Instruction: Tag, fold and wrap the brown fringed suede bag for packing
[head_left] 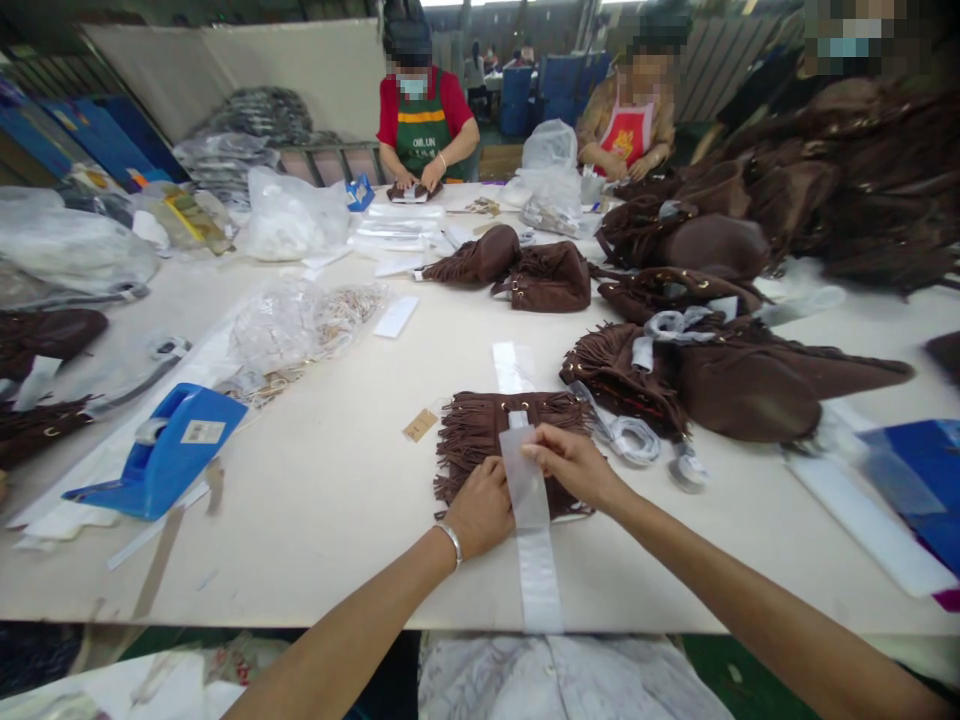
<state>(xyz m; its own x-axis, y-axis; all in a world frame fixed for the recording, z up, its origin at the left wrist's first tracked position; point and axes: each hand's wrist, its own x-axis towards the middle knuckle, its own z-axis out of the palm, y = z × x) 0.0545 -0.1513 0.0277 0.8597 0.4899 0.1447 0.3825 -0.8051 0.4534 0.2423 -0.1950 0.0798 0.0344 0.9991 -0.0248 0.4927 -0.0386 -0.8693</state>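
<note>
A brown fringed bag (469,440) lies flat on the table in front of me. Over its middle runs a translucent white wrapping strip (538,580), which extends toward the table's front edge; its other end (513,367) shows beyond the bag. My right hand (568,462) pinches the strip near its upper end, thumb and fingers together. On the bag, just left of the strip, rests my left hand (481,508), its fingers bent and their tips partly hidden by the strip. A tan tag (420,425) lies left of the bag.
A blue tape dispenser (176,450) stands at left, near a plastic bag of tags (300,320). More brown bags (742,385) are heaped at right, with a blue box (915,470) nearer me. Across the table, a person in a green apron (420,135) handles a brown item.
</note>
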